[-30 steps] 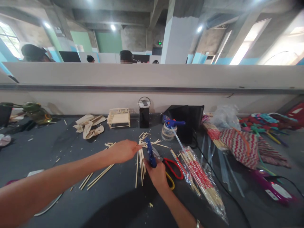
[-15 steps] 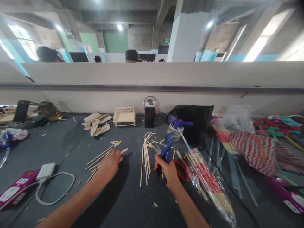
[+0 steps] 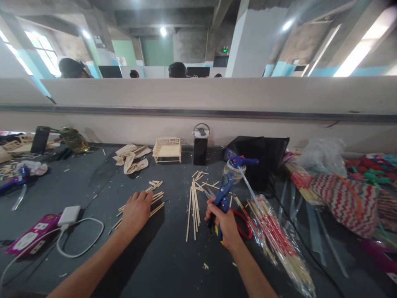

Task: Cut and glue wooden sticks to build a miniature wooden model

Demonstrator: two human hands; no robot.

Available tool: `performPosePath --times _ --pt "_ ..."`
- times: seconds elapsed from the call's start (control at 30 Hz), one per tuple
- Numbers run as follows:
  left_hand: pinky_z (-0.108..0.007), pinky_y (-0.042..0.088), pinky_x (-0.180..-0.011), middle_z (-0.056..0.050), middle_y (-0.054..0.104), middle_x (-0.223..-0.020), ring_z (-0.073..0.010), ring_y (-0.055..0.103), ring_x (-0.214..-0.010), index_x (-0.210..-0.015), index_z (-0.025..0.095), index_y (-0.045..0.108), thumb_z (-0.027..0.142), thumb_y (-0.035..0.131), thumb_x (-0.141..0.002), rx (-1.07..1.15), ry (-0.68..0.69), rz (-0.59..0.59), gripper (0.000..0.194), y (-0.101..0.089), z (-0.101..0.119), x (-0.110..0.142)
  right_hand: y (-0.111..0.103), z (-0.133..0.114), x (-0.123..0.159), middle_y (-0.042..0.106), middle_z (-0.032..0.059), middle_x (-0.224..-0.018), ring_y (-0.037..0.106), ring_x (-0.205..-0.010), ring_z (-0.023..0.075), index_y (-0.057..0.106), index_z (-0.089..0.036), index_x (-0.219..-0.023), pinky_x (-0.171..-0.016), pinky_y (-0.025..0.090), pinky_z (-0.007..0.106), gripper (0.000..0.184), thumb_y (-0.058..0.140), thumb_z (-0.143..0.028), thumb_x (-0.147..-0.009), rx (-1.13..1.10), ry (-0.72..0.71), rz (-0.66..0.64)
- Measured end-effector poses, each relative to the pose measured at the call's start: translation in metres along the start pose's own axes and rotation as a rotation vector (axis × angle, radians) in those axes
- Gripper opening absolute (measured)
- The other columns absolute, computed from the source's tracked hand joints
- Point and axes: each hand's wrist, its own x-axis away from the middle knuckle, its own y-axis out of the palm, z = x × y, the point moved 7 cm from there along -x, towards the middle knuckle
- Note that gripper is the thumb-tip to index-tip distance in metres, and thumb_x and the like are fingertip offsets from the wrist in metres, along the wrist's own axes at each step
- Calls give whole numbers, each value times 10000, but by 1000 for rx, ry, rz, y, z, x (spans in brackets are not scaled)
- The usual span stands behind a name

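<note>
My left hand (image 3: 136, 211) rests on a pile of thin wooden sticks (image 3: 157, 209), fingers slightly apart and bent over them; some sticks are hidden beneath it. Gripped in my right hand (image 3: 225, 221) is a blue hand cutter (image 3: 223, 194), its head pointing up and away from me. Between the hands lies a second bundle of long wooden sticks (image 3: 194, 207), with short cut pieces (image 3: 200, 175) beyond it. Scissors with a red handle (image 3: 245, 224) lie partly hidden behind my right hand.
A small wooden model bed (image 3: 167, 151) and a phone (image 3: 200, 151) stand at the back. A blue glue gun (image 3: 243, 161) rests on a jar (image 3: 234, 171). Packaged sticks (image 3: 279, 236) lie at right. A purple power strip (image 3: 34, 234) with a white charger (image 3: 69, 216) sits at left.
My left hand has moved from the cutter, with a stick in it, left and down onto the left pile. My right hand keeps the cutter, lowered slightly. The view has swung left.
</note>
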Motion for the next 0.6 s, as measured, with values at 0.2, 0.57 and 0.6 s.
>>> performPosePath --times 0.2,0.57,0.6 --pt "-284 417 -694 -86 654 -850 -194 627 -804 -887 168 552 345 259 -960 444 -21 -172 350 2 60 -12 -1 3 -2 550 -48 -565 532 -502 123 596 -161 -865 -530 449 252 291 711 -373 -702 -11 7 -8" --pt "-342 497 -756 -183 673 -995 -294 656 -945 -1023 111 592 296 504 -806 312 -7 -379 299 18 113 -42 -2 8 -3 553 -43 -554 537 -501 128 611 -171 -842 -504 456 249 307 751 -366 -651 -77 45 5" --pt "-353 497 -766 -190 676 -999 -303 652 -956 -1010 111 606 265 510 -784 306 -9 -394 290 18 106 -43 -2 8 -3 552 -44 -553 535 -499 126 611 -173 -842 -501 455 247 304 750 -365 -652 -73 42 6"
